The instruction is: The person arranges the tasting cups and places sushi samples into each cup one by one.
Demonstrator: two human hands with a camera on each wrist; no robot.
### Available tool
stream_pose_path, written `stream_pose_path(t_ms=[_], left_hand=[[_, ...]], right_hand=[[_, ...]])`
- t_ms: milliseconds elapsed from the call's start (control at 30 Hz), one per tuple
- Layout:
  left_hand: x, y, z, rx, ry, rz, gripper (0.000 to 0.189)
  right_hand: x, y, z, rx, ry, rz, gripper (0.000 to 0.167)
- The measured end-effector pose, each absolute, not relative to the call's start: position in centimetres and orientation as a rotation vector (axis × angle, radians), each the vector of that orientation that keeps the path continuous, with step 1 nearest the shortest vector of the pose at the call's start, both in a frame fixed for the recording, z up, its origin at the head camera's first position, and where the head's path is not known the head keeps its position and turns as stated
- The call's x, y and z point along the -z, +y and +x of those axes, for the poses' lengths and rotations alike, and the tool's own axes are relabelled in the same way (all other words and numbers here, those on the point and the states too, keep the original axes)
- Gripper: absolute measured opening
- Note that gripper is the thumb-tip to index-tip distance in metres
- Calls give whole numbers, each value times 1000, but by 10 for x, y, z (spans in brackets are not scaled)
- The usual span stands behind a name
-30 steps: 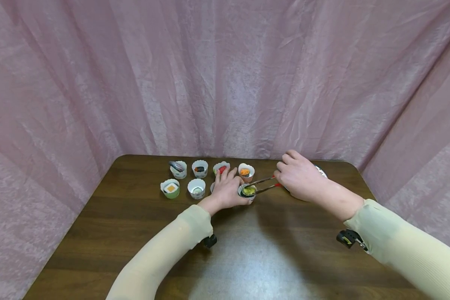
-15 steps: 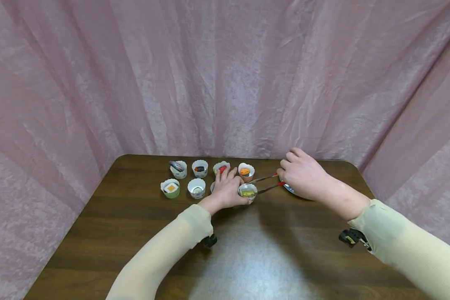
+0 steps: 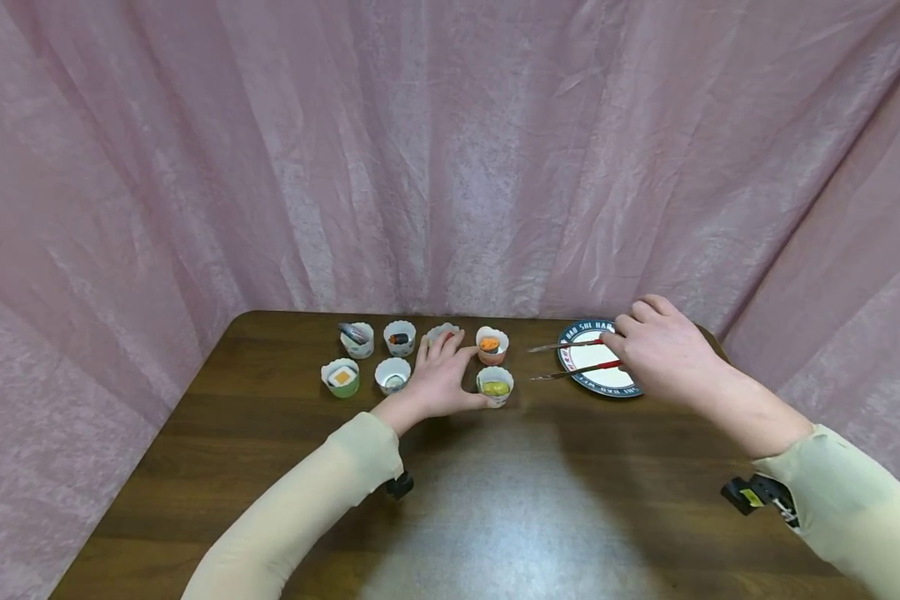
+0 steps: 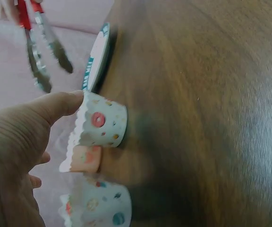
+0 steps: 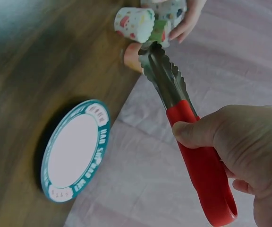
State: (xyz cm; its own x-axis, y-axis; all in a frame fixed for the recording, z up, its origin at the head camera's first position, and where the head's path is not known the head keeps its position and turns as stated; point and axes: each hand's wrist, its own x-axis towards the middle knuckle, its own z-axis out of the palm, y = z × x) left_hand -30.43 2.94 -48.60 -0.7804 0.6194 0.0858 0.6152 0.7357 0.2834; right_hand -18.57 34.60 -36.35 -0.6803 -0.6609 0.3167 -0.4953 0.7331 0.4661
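My right hand (image 3: 667, 350) grips red-handled metal tongs (image 5: 192, 156) at the right. The two tips stand apart with nothing between them, reaching left from over the plate (image 3: 607, 387). My left hand (image 3: 438, 383) hovers among the paper cups with its fingers spread. In the left wrist view its thumb lies right at the scalloped rim of a patterned cup (image 4: 103, 120). A yellow-green sushi-like piece (image 3: 495, 388) lies inside that cup. Behind it an orange cup (image 3: 493, 357) contains an orange-topped piece (image 3: 489, 343). My fingers partly cover a cup with something red (image 3: 448, 335).
Further left are a green cup (image 3: 342, 387) with a white-and-yellow piece, a white cup (image 3: 393, 387), and two back cups with a silvery piece (image 3: 354, 333) and a dark-and-orange piece (image 3: 399, 338). A pink curtain (image 3: 450, 167) hangs behind the wooden table (image 3: 495, 517).
The tongs left the yellow-green piece in the front right cup and moved right with my right hand, uncovering the plate. My left hand shifted slightly left, its thumb drawing back from the cup.
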Motion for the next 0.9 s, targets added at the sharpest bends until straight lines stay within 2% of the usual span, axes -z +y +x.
stream_pose_path(t_ms=[200,467,767,900], left_hand=[[474,12,-302,-505,2929,1037,93],[464,-19,-290,-482,3007,1132,88],[470,-53,-276,-479,3057,1130,89],[473,-67,-270,-501,3082,1120,89]], right_hand=[[370,360,-182,428,-2466,855,33],[386,383,-176,342,-2521,695,55],[409,404,-170,208,-2488,545,41],[422,406,-165,169,-2559,425,45]])
